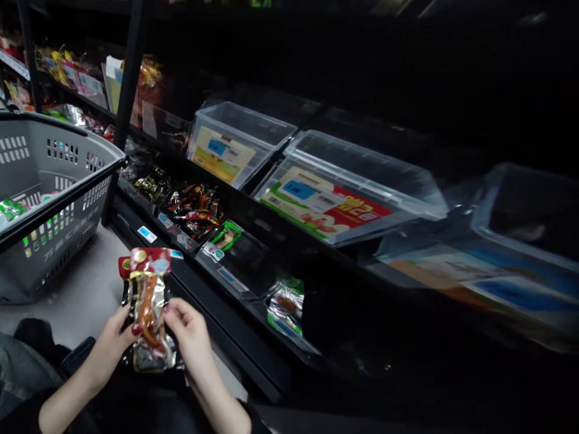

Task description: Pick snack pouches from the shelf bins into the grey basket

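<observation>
Basket of grey slotted plastic with a black handle [67, 244], off to the left of the grip, has a shiny green-and-white packet [12, 210] inside it. Next comes the person's left hand [111, 340], thumb pressed on the front of a glossy upright vacuum pack with a red top and a brown filling [148, 310]; a second red-topped pack [124, 266] peeks out behind it. Right hand [190, 330] closes on the pack's right edge, thumb and fingertips together there, so the pack sits clamped between both hands. Beyond the grip, up and right, dark red-brown shiny packets [194, 208] fill a low bin, then a green-edged packet [227, 235]. Above these is a clear plastic tub with a cream label [260, 135]. Farther right of the grip, a silver-and-green packet [287, 303] lies low, and another clear tub with a red-and-green label [362, 175] sits higher.
</observation>
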A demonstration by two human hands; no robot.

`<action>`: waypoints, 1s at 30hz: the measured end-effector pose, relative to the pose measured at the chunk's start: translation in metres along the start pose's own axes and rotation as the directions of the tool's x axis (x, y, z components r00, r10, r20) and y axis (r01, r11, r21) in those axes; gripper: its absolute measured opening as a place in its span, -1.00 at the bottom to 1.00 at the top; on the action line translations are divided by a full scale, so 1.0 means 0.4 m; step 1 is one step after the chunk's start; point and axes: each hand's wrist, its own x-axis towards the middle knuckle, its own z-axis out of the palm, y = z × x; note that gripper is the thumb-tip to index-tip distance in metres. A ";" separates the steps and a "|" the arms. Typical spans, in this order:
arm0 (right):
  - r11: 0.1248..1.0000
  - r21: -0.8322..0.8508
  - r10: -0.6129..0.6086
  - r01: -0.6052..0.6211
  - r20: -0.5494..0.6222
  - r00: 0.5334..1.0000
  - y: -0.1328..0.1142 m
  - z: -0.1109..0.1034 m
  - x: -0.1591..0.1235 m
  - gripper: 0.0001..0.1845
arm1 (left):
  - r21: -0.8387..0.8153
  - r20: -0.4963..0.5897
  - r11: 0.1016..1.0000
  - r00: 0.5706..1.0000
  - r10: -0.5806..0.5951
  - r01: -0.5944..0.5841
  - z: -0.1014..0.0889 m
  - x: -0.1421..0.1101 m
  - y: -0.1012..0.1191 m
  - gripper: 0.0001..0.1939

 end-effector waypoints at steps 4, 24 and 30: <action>0.935 -0.346 -0.076 0.083 0.034 0.997 0.012 0.003 -0.006 -0.82 | 0.045 -0.019 0.996 0.997 -0.070 0.071 0.007 0.008 0.017 -0.68; 0.158 -0.987 -0.582 -0.025 -0.114 0.805 -0.130 -0.184 0.569 -0.78 | 0.219 -0.007 0.972 0.996 0.083 -0.080 -0.029 0.037 0.020 -0.62; 0.406 -0.913 -0.679 -0.033 -0.326 0.659 -0.189 -0.199 0.375 -0.68 | 0.145 -0.126 0.987 0.991 -0.044 0.062 -0.027 0.037 0.027 -0.53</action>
